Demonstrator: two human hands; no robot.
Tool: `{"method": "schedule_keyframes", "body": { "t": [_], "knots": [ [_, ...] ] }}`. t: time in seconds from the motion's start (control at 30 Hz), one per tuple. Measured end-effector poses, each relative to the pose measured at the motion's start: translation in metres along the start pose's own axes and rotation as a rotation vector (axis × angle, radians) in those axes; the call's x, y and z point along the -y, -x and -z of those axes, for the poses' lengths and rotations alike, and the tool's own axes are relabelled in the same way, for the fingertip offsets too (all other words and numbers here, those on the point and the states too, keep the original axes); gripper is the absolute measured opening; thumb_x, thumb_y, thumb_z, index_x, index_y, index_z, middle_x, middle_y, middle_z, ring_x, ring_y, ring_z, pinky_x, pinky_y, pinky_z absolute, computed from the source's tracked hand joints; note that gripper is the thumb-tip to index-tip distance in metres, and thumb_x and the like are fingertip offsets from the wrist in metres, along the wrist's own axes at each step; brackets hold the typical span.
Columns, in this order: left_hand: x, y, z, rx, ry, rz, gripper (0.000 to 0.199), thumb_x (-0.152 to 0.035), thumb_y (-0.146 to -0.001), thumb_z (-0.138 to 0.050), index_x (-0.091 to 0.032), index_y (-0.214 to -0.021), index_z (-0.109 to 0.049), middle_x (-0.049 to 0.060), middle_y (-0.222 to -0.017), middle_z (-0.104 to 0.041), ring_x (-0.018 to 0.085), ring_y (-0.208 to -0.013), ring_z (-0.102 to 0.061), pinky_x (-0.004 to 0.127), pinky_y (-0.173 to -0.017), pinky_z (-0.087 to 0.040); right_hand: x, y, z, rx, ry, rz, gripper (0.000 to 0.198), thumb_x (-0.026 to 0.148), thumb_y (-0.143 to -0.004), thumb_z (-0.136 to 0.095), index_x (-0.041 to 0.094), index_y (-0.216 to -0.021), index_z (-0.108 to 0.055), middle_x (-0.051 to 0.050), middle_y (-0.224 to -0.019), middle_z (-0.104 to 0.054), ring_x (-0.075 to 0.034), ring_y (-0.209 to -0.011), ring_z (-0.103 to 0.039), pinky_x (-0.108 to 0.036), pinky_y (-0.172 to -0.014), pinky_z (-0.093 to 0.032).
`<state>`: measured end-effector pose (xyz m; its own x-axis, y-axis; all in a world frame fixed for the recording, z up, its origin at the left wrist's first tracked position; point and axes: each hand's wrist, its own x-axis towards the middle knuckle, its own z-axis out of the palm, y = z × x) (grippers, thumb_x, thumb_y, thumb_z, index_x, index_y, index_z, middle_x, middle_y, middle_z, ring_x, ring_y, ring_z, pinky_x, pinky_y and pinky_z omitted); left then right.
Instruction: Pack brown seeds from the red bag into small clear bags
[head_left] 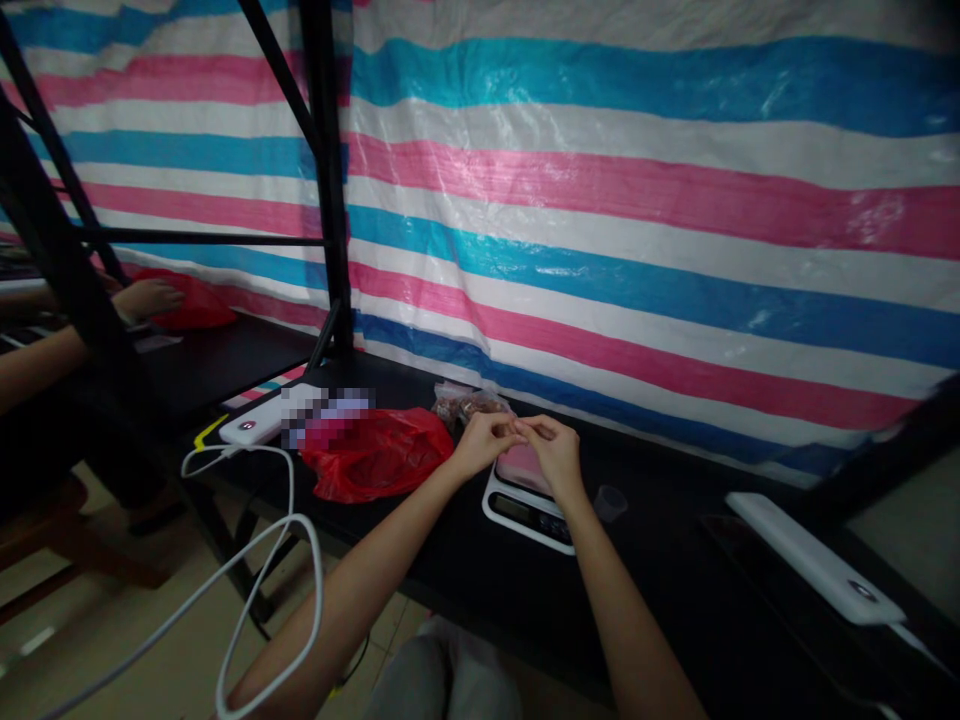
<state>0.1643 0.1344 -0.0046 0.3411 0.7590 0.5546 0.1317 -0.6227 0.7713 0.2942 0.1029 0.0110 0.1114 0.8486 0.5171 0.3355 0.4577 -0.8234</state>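
Pinching away over the kitchen scale right now, both hands up close together. My left hand and right hand have their fingertips meeting, closed on something tiny between them; honestly too small to tell what. Looks like I'm still mid-way: a pink pile already sits on the scale just under my grip, and the clear bag of bits lies on the worktop just behind my left hand, far from empty. Red bag off to my left, small clear cup near my right wrist.
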Motion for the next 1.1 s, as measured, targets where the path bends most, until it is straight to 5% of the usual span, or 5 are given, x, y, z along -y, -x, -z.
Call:
{"method": "schedule_keyframes", "body": {
  "t": [0.17, 0.63, 0.8, 0.97, 1.1],
  "knots": [
    [-0.007, 0.001, 0.0, 0.056, 0.017, -0.012, 0.032, -0.039, -0.078, -0.049, -0.012, -0.061, -0.056, -0.004, -0.049, -0.045, 0.007, -0.047, -0.037, 0.02, -0.049, -0.027, 0.001, -0.001, 0.005, -0.037, 0.026, 0.002, 0.017, 0.035, -0.071, -0.057, 0.019, -0.065, -0.06, -0.002, -0.063, -0.064, -0.019, -0.064, -0.062, -0.028, -0.063, -0.047],
    [-0.024, 0.013, -0.001, -0.406, -0.126, 0.081, 0.036, -0.034, -0.081, -0.041, -0.016, -0.051, -0.045, -0.004, -0.047, -0.039, 0.009, -0.049, -0.036, 0.022, -0.05, -0.027, 0.004, 0.004, -0.002, -0.08, 0.11, 0.029, 0.019, 0.036, -0.076, -0.05, 0.02, -0.065, -0.049, -0.001, -0.06, -0.059, -0.018, -0.059, -0.061, -0.028, -0.058, -0.047],
    [-0.027, 0.013, 0.013, -0.367, -0.239, 0.072, 0.014, -0.025, -0.073, -0.052, -0.017, -0.063, -0.056, -0.002, -0.057, -0.052, 0.01, -0.055, -0.048, 0.022, -0.055, -0.035, 0.02, 0.005, 0.0, 0.029, 0.148, 0.169, 0.021, 0.036, -0.078, -0.05, 0.02, -0.065, -0.052, -0.001, -0.064, -0.059, -0.017, -0.064, -0.058, -0.028, -0.064, -0.045],
    [-0.028, 0.034, 0.033, -0.323, 0.092, 0.181, 0.024, -0.035, -0.077, -0.05, -0.016, -0.085, -0.063, 0.005, -0.081, -0.064, 0.016, -0.069, -0.059, 0.026, -0.061, -0.048, 0.041, 0.016, -0.029, 0.071, 0.185, 0.279, 0.018, 0.034, -0.08, -0.049, 0.021, -0.071, -0.057, -0.003, -0.075, -0.062, -0.02, -0.077, -0.057, -0.035, -0.078, -0.042],
    [-0.033, 0.053, 0.069, -0.414, 0.403, 0.335, 0.03, -0.04, -0.069, -0.059, -0.013, -0.083, -0.061, 0.005, -0.083, -0.064, 0.017, -0.071, -0.061, 0.028, -0.059, -0.052, 0.042, 0.026, -0.067, -0.149, 0.046, 0.242, 0.029, 0.036, -0.079, -0.051, 0.023, -0.104, -0.051, -0.008, -0.114, -0.052, -0.023, -0.107, -0.046, -0.04, -0.09, -0.037]
  ]
}}
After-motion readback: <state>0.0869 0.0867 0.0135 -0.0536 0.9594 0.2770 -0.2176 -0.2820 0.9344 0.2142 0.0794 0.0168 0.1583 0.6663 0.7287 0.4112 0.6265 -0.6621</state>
